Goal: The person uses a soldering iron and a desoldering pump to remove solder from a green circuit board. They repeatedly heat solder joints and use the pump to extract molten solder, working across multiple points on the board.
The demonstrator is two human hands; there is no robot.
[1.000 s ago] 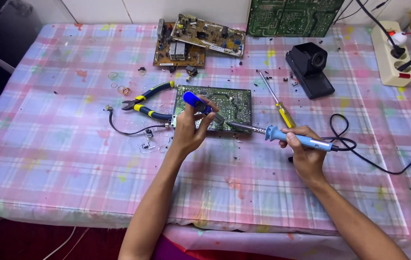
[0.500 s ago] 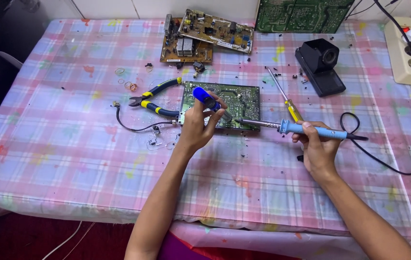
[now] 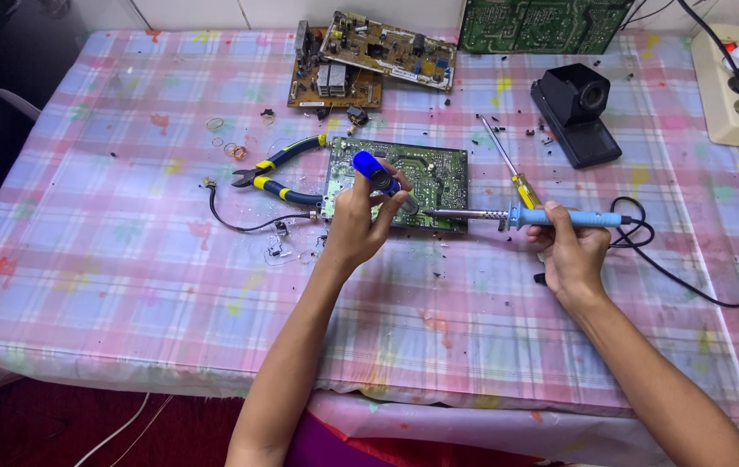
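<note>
A green circuit board [image 3: 425, 177] lies flat in the middle of the table. My left hand [image 3: 356, 227] holds a blue desoldering pump [image 3: 375, 174] tilted over the board's near edge. My right hand [image 3: 570, 251] grips a light blue soldering iron [image 3: 551, 217] by its handle. The iron lies almost level, and its metal tip reaches left to the pump's nozzle at the board's near edge. A black cord [image 3: 689, 281] runs from the iron off to the right.
Blue and yellow pliers [image 3: 278, 173] and a black wire [image 3: 235, 220] lie left of the board. A yellow-handled screwdriver [image 3: 508, 164], a black stand [image 3: 579, 112] and a white power strip [image 3: 728, 82] are to the right. More circuit boards [image 3: 369, 56] sit at the back.
Both hands stay on their tools over the board. The view has shifted a little, and the iron's tip has closed in on the pump's nozzle.
</note>
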